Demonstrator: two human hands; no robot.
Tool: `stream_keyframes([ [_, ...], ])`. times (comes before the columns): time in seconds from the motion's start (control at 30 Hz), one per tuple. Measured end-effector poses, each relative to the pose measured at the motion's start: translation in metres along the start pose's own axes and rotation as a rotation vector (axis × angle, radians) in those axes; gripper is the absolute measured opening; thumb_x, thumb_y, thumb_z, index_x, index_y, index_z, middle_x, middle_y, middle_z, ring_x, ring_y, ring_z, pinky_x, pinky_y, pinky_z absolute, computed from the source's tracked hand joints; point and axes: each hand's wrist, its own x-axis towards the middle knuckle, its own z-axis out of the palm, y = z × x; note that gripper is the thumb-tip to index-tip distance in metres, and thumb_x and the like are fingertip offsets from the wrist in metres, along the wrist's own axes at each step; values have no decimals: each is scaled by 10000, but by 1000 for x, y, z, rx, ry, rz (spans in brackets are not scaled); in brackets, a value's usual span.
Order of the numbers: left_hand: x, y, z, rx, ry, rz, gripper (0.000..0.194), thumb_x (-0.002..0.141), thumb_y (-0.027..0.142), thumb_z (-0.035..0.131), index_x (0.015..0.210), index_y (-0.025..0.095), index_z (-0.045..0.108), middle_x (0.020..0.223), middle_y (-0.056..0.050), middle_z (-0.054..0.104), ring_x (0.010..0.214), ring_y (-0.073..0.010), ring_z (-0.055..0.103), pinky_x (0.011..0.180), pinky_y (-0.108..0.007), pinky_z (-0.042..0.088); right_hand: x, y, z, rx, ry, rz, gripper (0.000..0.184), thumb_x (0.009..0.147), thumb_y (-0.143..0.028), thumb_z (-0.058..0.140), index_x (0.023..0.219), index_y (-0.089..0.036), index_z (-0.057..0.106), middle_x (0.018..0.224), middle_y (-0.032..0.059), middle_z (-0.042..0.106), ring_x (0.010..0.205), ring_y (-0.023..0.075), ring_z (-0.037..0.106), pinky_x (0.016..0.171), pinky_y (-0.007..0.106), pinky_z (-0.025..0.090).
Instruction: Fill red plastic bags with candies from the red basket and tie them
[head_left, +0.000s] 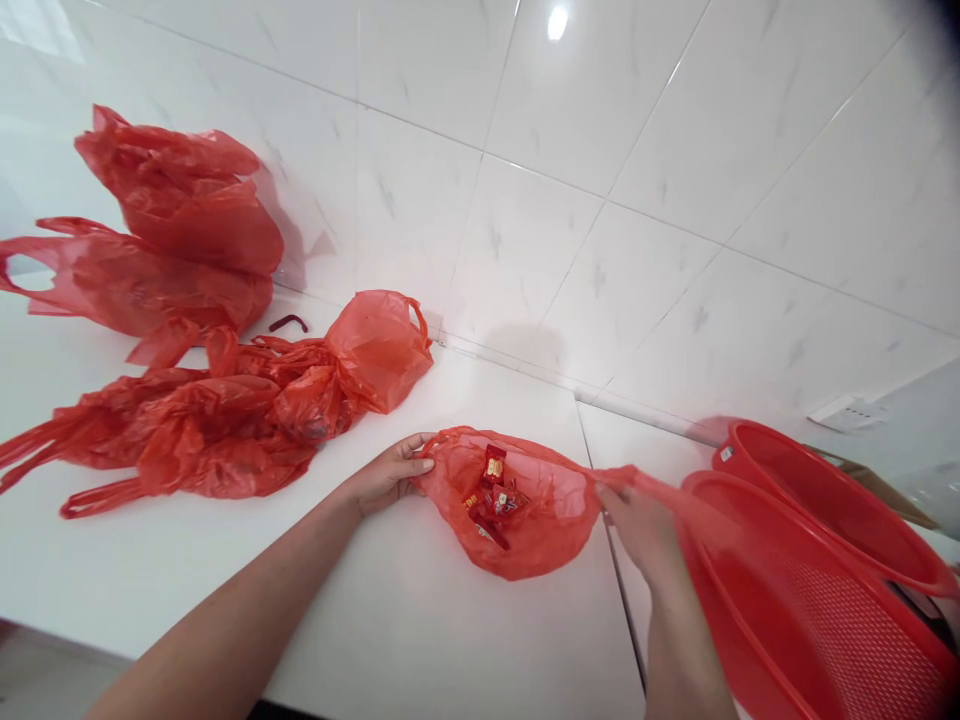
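A red plastic bag point(517, 555) rests on the white table with its mouth spread wide. Inside it lie several small red wrapped packets point(501, 495), some with yellow print. My left hand point(394, 473) pinches the bag's left rim between thumb and fingers. At the opposite rim my right hand point(637, 520) is closed on the plastic, and a stretched handle of the bag trails over it to the right. Part of the right hand's fingers is hidden by the bag.
Crumpled red plastic bags point(225, 420) are heaped at the left, with fuller ones point(187, 210) against the tiled wall point(420, 180). A dark red strip point(289, 322) lies near them. Red plastic baskets point(825, 610) stand at the right. A seam point(619, 570) crosses the white table point(420, 620).
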Motion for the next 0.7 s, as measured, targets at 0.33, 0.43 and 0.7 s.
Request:
stream_keyframes([
  [0.33, -1, 8, 2, -204, 68, 104, 349, 816, 174, 599, 1164, 181, 578, 1063, -72, 668, 908, -157, 643, 820, -266, 490, -4, -6, -39, 1030, -14, -257, 192, 672, -398, 690, 697, -228, 603, 695, -9, 616, 590, 132, 534, 503, 244, 392],
  [0.43, 1, 20, 10, -261, 152, 178, 305, 798, 170, 623, 1102, 182, 604, 948, -34, 693, 846, -116, 651, 818, -229, 486, 0, 0, -34, 1267, 36, -214, 238, 607, -391, 751, 678, -230, 591, 715, -13, 614, 640, 136, 564, 504, 234, 411],
  [0.7, 5, 84, 74, 4, 12, 308, 330, 794, 222, 641, 1116, 220, 570, 948, -22, 657, 806, -145, 631, 763, -295, 490, -15, 3, -34, 1430, 83, -407, 122, 701, -382, 690, 738, -286, 623, 754, -38, 628, 730, 147, 584, 649, 285, 480],
])
